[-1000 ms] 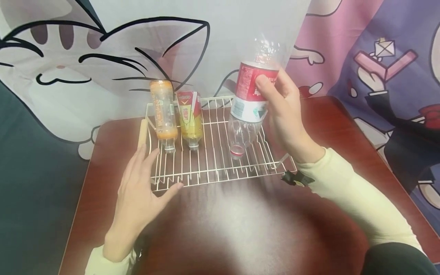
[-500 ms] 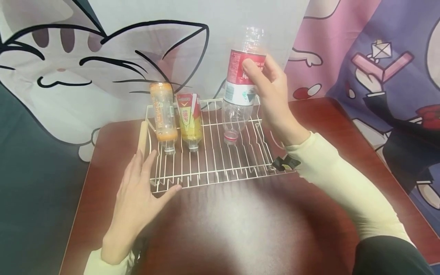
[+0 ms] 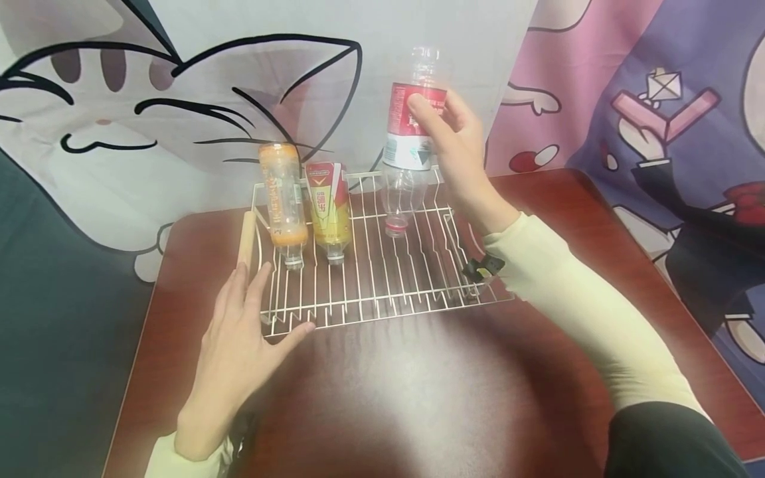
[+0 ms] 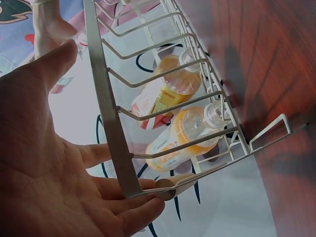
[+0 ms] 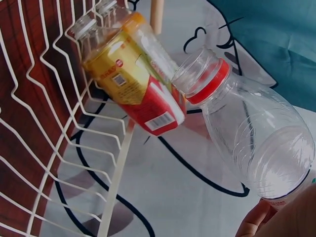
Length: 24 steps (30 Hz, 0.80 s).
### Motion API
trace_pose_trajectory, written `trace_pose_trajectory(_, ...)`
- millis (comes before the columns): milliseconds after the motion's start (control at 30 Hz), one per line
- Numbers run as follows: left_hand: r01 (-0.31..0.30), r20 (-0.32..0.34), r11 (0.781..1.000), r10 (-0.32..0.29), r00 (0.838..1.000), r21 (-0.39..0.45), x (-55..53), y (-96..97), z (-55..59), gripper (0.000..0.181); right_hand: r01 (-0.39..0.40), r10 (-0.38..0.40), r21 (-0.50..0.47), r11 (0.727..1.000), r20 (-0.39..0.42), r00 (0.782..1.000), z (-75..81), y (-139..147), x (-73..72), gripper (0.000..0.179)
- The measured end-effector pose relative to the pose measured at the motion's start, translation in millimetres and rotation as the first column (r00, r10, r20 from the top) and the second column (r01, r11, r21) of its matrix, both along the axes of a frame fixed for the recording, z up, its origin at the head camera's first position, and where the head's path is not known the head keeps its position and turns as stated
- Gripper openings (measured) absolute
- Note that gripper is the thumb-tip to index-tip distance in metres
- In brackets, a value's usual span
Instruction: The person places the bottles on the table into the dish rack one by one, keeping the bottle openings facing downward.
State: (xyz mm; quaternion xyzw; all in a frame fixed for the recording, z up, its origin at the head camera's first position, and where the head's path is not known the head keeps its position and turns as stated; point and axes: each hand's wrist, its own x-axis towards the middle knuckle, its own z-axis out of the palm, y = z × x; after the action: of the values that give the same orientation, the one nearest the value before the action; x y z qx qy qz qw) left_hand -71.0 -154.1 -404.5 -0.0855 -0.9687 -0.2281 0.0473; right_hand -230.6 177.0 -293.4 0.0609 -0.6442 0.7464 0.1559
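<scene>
My right hand (image 3: 460, 156) grips a clear plastic bottle (image 3: 403, 189) by its red and white label, neck down, above the right part of a white wire rack (image 3: 382, 299). In the right wrist view the open mouth and red neck ring of the bottle (image 5: 261, 133) show. My left hand (image 3: 236, 358) rests with straight, spread fingers at the rack's front left corner; in the left wrist view its fingertips lie at the corner by the wooden handle (image 3: 246, 239). Two bottles stand neck down in the rack: an orange-and-clear bottle (image 3: 282, 199) and a red-and-yellow bottle (image 3: 330, 209).
The rack stands on a reddish-brown table (image 3: 382, 398), near its far edge. Behind hangs a pale cloth (image 3: 239, 126) with a cartoon cat, and a pink and purple printed cloth (image 3: 597, 119) is at the right.
My right hand has moved left and farther back with the clear bottle, which now tilts less and sits nearer the red-and-yellow bottle. The left hand has stayed almost in place.
</scene>
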Motion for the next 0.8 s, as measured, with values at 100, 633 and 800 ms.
trace_pose_trajectory(100,0.000,0.006,1.000,0.000,1.000,-0.008,-0.3,0.0,0.0,0.114,0.014,-0.015,0.040,0.999,0.023,1.000,-3.0,-3,-6.7,0.027)
trace_pose_trajectory(633,0.008,0.014,1.000,-0.008,1.000,-0.017,-1.2,0.6,0.1,0.119,-0.005,-0.025,0.172,0.985,0.171,0.985,-36.2,-21,-32.7,0.048)
trace_pose_trajectory(800,0.008,0.008,1.000,-0.008,1.000,-0.019,-1.6,0.2,0.3,0.119,-0.004,-0.071,0.269,0.963,0.268,0.961,-47.3,-25,-38.6,0.076)
